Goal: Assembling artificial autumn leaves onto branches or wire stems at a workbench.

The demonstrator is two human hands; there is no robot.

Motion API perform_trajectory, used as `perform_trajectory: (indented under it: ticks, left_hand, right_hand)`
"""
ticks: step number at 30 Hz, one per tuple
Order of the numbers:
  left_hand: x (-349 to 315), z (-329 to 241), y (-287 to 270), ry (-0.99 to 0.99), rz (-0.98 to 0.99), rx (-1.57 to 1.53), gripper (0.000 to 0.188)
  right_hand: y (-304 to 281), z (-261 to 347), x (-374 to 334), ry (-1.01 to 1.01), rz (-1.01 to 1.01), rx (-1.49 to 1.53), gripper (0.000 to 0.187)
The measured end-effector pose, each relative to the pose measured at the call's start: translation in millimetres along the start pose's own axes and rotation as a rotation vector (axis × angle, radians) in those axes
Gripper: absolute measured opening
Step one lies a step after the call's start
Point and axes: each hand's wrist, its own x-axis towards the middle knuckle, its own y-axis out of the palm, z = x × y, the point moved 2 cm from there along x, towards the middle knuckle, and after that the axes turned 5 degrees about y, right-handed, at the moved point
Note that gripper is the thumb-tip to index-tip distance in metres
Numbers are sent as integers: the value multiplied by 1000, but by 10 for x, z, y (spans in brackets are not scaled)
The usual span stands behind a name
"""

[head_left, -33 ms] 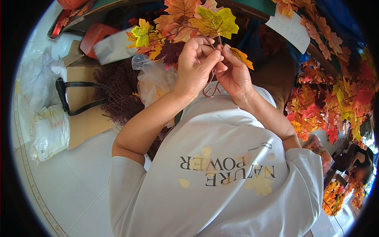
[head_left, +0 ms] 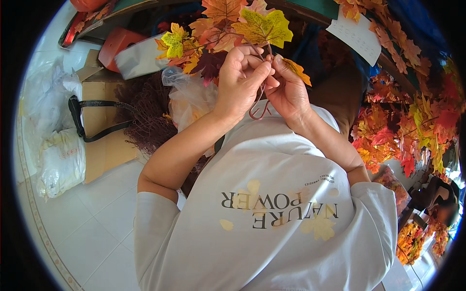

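Both my hands are raised close together in front of my chest. Between them runs the thin brown stem (head_left: 257,109) of an artificial maple leaf garland, its tail hanging in a loop below the fingers. My left hand (head_left: 241,80) pinches this stem between thumb and fingers. Right beside it, my right hand (head_left: 290,89) also grips the stem, thumb pressed to the fingertips. Just above them spreads a yellow leaf (head_left: 266,28), with orange leaves (head_left: 224,9) and a dark red leaf (head_left: 210,66) to its left. An orange-yellow leaf (head_left: 297,71) pokes out behind my right hand.
On the left stand a cardboard box (head_left: 104,160) with a black strap (head_left: 109,103), plastic bags (head_left: 60,162) and a bundle of dark stems (head_left: 148,111). More leaf garlands (head_left: 388,131) hang at the right. A paper sheet (head_left: 357,39) lies by the table edge.
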Motion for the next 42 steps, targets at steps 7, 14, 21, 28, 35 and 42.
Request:
perform_trajectory:
  ticks: [7,14,21,28,35,42]
  left_hand:
    - [2,1,2,-1,-5,-11,26]
    - [-3,-21,18,0,-26,-17,26]
    - [22,-8,-13,37,27,-25,22]
    - [67,-74,-49,-28,78,61,21]
    - [108,-65,-36,76,71,193,19]
    - [99,-82,-32,62,76,195,17]
  right_hand:
    - [-4,4,0,-15,19,-23,15]
    - [35,2,-19,-73,42,-95,13]
    - [24,52,-40,-153,121,-258,7]
    - [-105,205,-6,-449,198,-615,12]
    - [-59,223,-28,-521,260,-581,14]
    - [-72,196,-5,-535,72,-649,8]
